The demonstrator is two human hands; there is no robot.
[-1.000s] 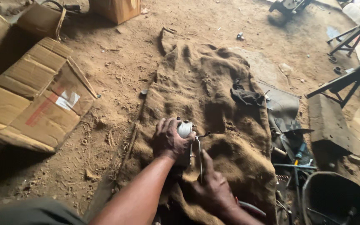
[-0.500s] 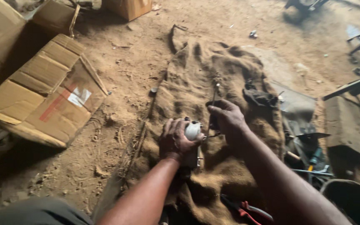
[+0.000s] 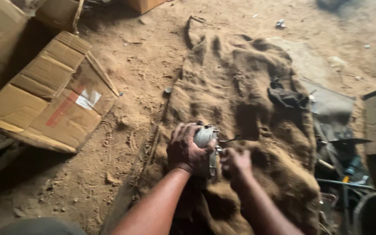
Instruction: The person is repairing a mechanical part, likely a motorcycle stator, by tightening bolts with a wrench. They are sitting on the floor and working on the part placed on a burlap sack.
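Dusty dirt floor (image 3: 135, 65), coarse brown burlap sacking (image 3: 240, 87) spread over it. I see left hand (image 3: 186, 150) wrapped over small rounded grey metal part (image 3: 205, 135), gripping it on sacking. Right hand (image 3: 236, 163) just right of grip, fingers curled at part's lower edge; blur hides what they pinch, cannot tell. Flattened tan cardboard box (image 3: 53, 104) far left of grip, dark crumpled rag (image 3: 288, 98) up right. Versus half second ago: right hand pulled back from above part to beside it.
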